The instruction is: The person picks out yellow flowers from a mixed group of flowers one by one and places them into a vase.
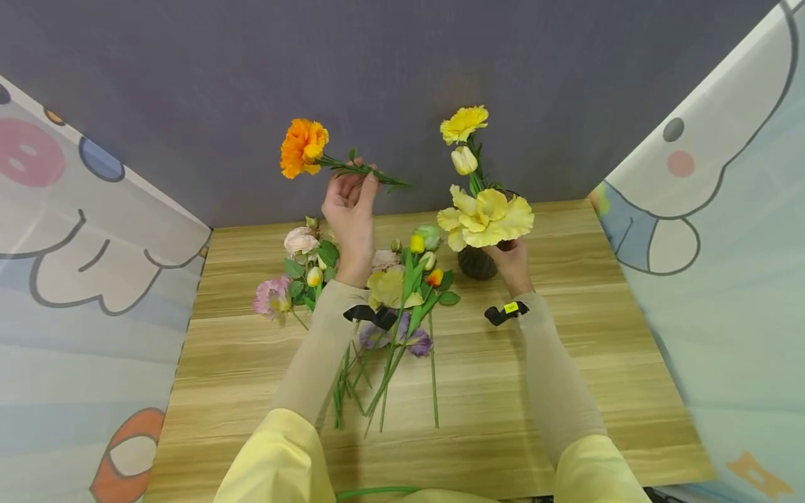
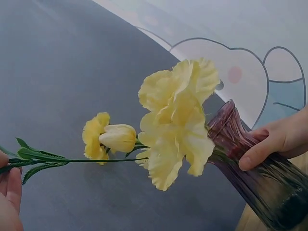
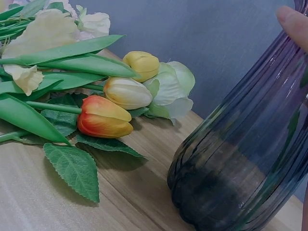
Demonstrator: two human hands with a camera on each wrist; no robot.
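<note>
My left hand [image 1: 351, 209] pinches the green stem of an orange carnation [image 1: 303, 147] above the table, the bloom pointing left and the stem end toward the vase. My right hand [image 1: 512, 264] grips the neck of a dark, ribbed glass vase [image 2: 269, 183]. In the vase stand a large yellow ruffled flower [image 1: 487, 216], a pale yellow tulip [image 1: 464, 161] and a yellow carnation [image 1: 465, 124]. The right wrist view shows green stems through the glass. In the left wrist view the held stem's thin end lies before the yellow flowers.
Left of the vase, a loose pile of artificial flowers lies on the wooden table [image 1: 490, 419]: a red-orange tulip [image 3: 103, 118], a purple flower [image 1: 416, 341], a pink flower [image 1: 272, 297] and a pale rose [image 1: 301, 240]. A grey wall [image 1: 390, 84] rises behind the table.
</note>
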